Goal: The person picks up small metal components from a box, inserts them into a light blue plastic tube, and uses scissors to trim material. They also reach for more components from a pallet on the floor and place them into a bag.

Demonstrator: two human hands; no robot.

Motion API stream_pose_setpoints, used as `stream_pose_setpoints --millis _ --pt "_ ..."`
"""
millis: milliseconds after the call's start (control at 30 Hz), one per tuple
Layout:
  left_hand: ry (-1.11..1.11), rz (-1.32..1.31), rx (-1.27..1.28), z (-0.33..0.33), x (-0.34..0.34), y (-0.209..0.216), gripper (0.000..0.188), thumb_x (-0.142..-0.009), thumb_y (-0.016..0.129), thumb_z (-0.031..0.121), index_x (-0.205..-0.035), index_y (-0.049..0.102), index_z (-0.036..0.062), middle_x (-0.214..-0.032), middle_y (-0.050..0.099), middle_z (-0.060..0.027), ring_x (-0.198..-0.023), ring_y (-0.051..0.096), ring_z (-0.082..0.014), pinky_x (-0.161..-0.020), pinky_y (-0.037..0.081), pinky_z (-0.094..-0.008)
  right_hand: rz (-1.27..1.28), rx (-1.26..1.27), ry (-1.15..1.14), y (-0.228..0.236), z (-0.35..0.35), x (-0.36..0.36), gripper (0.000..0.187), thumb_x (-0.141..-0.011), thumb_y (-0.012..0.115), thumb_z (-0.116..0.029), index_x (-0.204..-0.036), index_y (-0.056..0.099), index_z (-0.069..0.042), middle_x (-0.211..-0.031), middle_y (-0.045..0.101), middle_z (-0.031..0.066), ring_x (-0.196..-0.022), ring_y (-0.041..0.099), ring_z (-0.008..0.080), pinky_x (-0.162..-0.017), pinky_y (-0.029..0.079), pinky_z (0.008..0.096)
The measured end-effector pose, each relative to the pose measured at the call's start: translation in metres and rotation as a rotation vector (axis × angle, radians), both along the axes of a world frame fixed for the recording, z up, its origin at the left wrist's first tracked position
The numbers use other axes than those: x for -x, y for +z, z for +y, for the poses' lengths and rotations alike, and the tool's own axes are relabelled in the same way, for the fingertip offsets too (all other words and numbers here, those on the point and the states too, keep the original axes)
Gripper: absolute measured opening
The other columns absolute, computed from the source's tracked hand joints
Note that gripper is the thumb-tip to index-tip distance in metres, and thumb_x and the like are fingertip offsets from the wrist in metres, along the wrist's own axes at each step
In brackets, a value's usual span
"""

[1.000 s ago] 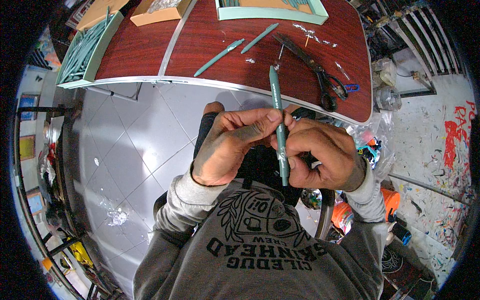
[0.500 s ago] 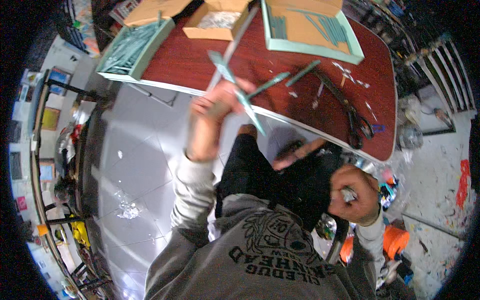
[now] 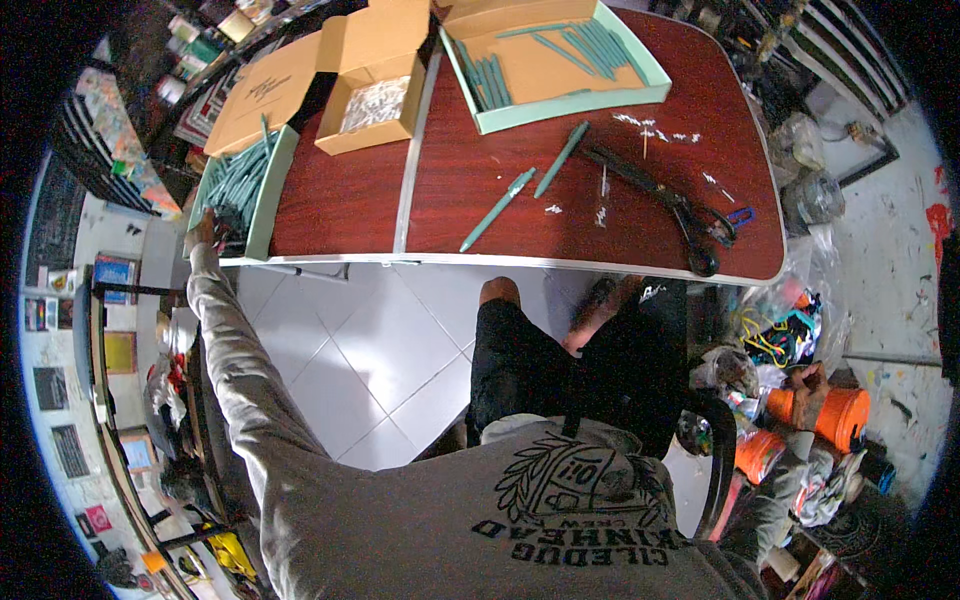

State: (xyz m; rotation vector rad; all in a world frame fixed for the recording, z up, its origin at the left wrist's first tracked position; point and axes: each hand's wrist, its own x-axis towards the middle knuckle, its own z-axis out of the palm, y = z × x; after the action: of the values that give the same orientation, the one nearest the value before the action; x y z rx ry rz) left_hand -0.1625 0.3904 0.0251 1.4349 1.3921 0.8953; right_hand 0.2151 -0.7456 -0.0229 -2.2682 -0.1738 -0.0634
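My left hand (image 3: 206, 232) reaches into the near end of a mint-green box (image 3: 270, 205) packed with green pens (image 3: 240, 180). Dim light and the box wall hide its fingers, so I cannot tell whether it grips a pen. My right hand (image 3: 808, 388) hangs low at the right beside an orange container (image 3: 845, 415); its fingers do not show clearly. Two green items lie on the red-brown table: a clicker pen (image 3: 490, 215) with a clip and a plainer green pen piece (image 3: 562, 160).
A wider mint box (image 3: 570, 112) at the back holds several green pens or barrels. Left of it stands a cardboard box (image 3: 365, 135) of small whitish pieces. Black-handled scissors (image 3: 690, 225) and white scraps (image 3: 645, 128) lie on the right. Plastic bags (image 3: 800, 190) crowd the table's right side.
My left hand has swung from above the table's front edge, where it held a green pen, left to the pen-filled box. My right fist, which held something whitish, has moved right and down.
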Motion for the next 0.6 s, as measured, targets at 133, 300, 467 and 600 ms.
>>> stream_pose_setpoints --millis 133,300,467,600 --pt "0.235 0.67 -0.509 -0.068 -0.026 0.029 0.034 -0.098 0.061 0.037 -0.111 0.072 0.0078 -0.095 0.075 -0.0081 -0.086 0.073 -0.0227 -0.071 0.053 -0.0387 0.088 0.131 -0.108 -0.052 -0.055 0.022 0.01 -0.091 0.064 -0.009 -0.089 0.053 -0.008 -0.077 0.062 0.0046 -0.064 0.06 0.0139 -0.058 0.05 0.0286" --pt "-0.604 0.204 -1.0 -0.285 -0.146 0.048 0.029 -0.096 0.065 0.024 -0.113 0.073 0.0013 -0.098 0.076 -0.0117 -0.083 0.072 -0.0216 -0.073 0.056 -0.033 0.163 0.233 -0.205 -0.111 -0.107 0.069 0.01 -0.09 0.064 -0.01 -0.091 0.055 -0.008 -0.079 0.063 0.0052 -0.065 0.061 0.0143 -0.059 0.05 0.0297" --pt "-0.907 0.257 -0.684 -0.452 -0.209 0.042 0.035 -0.078 0.086 0.034 -0.097 0.075 0.0064 -0.081 0.072 -0.0088 -0.069 0.068 -0.0169 -0.059 0.053 -0.0326 0.185 0.306 -0.118 -0.169 -0.099 0.057 0.01 -0.09 0.065 -0.011 -0.093 0.056 -0.008 -0.08 0.064 0.0059 -0.066 0.061 0.0148 -0.059 0.05 0.0308" --pt "-0.965 0.387 -0.704 -0.454 -0.237 0.023 0.033 -0.078 0.085 0.039 -0.09 0.075 0.0099 -0.077 0.072 -0.0066 -0.065 0.068 -0.0171 -0.056 0.052 -0.0337 0.168 0.362 -0.1 -0.216 -0.097 0.058 0.011 -0.09 0.066 -0.012 -0.094 0.057 -0.008 -0.081 0.064 0.0064 -0.067 0.061 0.0151 -0.06 0.051 0.0316"
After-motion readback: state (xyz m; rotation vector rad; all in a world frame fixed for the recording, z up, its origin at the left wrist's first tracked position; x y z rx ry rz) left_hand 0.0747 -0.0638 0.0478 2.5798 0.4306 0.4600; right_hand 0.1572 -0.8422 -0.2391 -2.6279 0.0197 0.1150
